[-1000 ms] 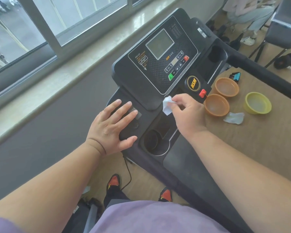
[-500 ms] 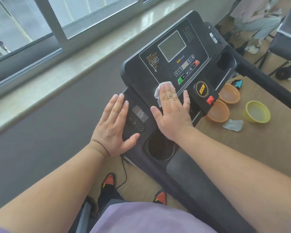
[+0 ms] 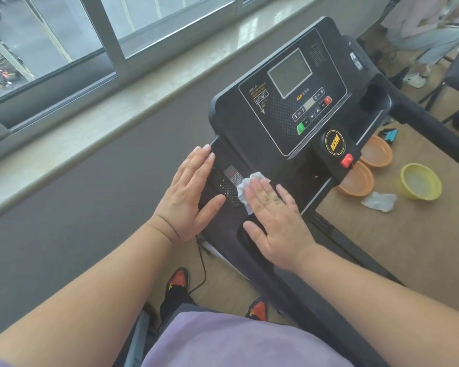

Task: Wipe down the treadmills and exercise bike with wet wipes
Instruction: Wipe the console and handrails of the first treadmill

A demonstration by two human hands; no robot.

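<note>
Black treadmill console (image 3: 252,144) tilted up below a window (image 3: 64,49) and pale sill (image 3: 96,120), grey screen (image 3: 289,72) near its top, button row with a green key (image 3: 300,127) and a red key (image 3: 327,100) beneath, round yellow-lettered badge (image 3: 335,142) and red safety clip (image 3: 346,160) lower right. Left hand (image 3: 188,197) flat on the console's left wing, fingers straight and close together, tips at the upper edge, thumb spread toward a perforated speaker patch (image 3: 224,188), gripping nothing. Right hand (image 3: 276,221) flat as well, fingers extended and slightly fanned, pressing a white wet wipe (image 3: 243,192) against the lower console surface just right of the speaker patch and a small label (image 3: 233,175); wipe crumpled, sticking out past the fingertips to the upper left, not pinched or curled round. Both hands side by side, near but apart, thumbs pointing toward each other. Dark recessed cup holder partly under the right palm. On the brown floor (image 3: 382,247) to the right: two orange bowls (image 3: 355,181) touching or overlapping, a yellow-green bowl (image 3: 419,181) just beside them, a second crumpled wipe (image 3: 379,201) lying in front between the bowls. Black handrail (image 3: 429,136) running off right. Below, purple shirt (image 3: 223,345), black-and-orange shoes (image 3: 178,279), a black cable (image 3: 203,263) trailing to the floor. Seated person's legs (image 3: 429,41) at top right
</note>
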